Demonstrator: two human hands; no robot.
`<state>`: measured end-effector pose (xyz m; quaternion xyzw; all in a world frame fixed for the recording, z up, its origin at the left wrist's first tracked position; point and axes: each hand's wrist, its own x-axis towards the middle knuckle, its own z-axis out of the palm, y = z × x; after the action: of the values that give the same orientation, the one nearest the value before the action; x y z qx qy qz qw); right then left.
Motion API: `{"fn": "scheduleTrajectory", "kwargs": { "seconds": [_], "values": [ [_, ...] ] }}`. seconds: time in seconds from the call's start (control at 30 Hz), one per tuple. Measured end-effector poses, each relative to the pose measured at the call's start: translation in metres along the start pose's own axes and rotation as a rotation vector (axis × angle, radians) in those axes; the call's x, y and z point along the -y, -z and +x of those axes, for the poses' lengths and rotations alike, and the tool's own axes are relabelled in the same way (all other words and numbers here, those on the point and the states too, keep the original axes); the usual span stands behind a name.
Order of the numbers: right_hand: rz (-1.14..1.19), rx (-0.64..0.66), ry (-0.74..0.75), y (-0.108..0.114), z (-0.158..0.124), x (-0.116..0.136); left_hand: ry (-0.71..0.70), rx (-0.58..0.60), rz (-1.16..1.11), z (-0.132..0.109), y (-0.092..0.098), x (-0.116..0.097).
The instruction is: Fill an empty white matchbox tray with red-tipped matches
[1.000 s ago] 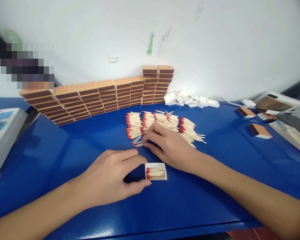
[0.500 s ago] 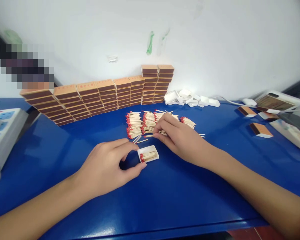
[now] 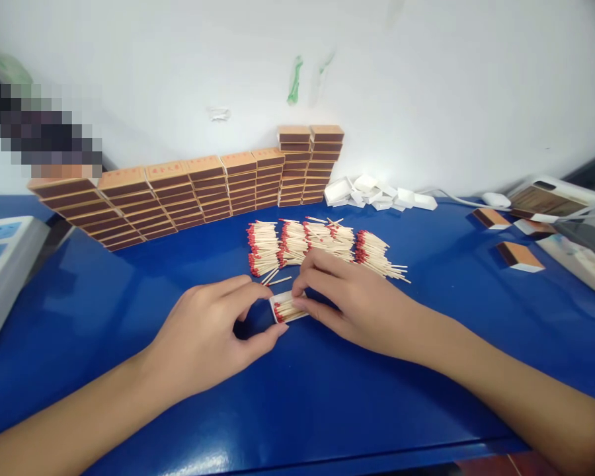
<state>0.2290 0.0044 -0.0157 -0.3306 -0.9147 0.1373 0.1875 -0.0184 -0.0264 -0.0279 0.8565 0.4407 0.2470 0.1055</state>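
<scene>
My left hand (image 3: 208, 334) grips the left end of a small white matchbox tray (image 3: 281, 298) between thumb and fingertips. The tray lies on the blue tabletop (image 3: 302, 410) with red-tipped matchsticks (image 3: 286, 311) inside, heads to the left. Over the tray's right end, my right hand (image 3: 354, 297) is closed in a pinch at the matches; the matchstick in its fingertips is mostly hidden among the others. Just behind are rows of piled matches (image 3: 265, 244), partly covered by my right hand. A few loose matches (image 3: 279, 281) lie between the piles and the tray.
Stacked matchboxes (image 3: 198, 198) form a long row along the wall. White trays (image 3: 371, 192) lie heaped right of them. Farther right are several loose matchbox sleeves (image 3: 520, 256) and a white cable (image 3: 456, 197). A power strip (image 3: 10, 258) stands at the left edge.
My right hand has come from the match piles toward me and down to the tray, carrying a matchstick. My left hand keeps its hold on the tray.
</scene>
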Motion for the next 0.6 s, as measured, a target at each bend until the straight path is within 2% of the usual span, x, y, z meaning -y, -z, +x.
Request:
{"fn": "scheduleTrajectory", "kwargs": {
  "seconds": [0.17, 0.33, 0.6],
  "values": [
    [0.062, -0.106, 0.022, -0.011, 0.013, -0.016, -0.104, 0.077, -0.032, -0.006, 0.000, -0.003],
    [0.013, -0.031, 0.009, -0.023, 0.020, -0.017, -0.163, 0.107, -0.058, -0.007, -0.002, -0.007],
    [-0.026, 0.000, -0.034, -0.021, 0.024, -0.014, -0.160, 0.112, -0.053, -0.008, -0.003, -0.005]
  ]
}}
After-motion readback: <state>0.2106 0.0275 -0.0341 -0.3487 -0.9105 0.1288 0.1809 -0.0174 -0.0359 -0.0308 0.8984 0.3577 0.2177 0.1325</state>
